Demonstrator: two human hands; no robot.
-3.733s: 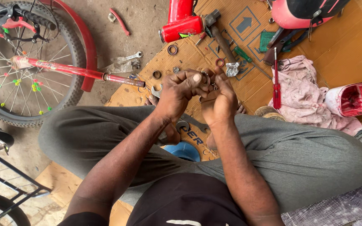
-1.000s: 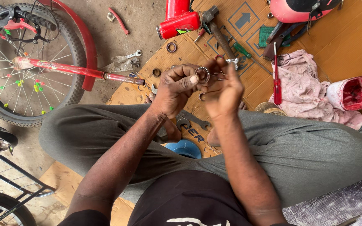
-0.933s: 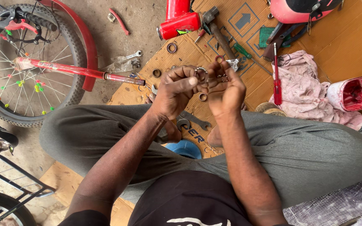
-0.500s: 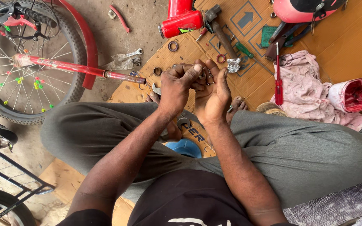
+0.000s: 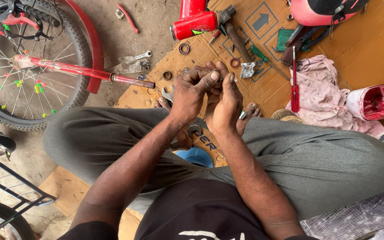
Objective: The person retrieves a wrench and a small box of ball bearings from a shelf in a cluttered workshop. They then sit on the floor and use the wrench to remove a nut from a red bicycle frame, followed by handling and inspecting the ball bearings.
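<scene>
Both hands, left hand (image 5: pixel 191 92) and right hand (image 5: pixel 223 104), fingers pinched around a small, mostly hidden bearing ring (image 5: pixel 218 73).

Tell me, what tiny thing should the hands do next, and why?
Probably keep the small metal ring pinched and turn it gently. Both the left hand and right hand press together around it above the cardboard, so letting go could drop it.

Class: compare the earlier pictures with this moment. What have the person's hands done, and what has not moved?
The right hand, spread open a second ago, has closed back against the left hand; both still pinch the small metal ring at their fingertips. The hammer, red screwdriver, pink rag and bicycle wheel lie unchanged.
</scene>
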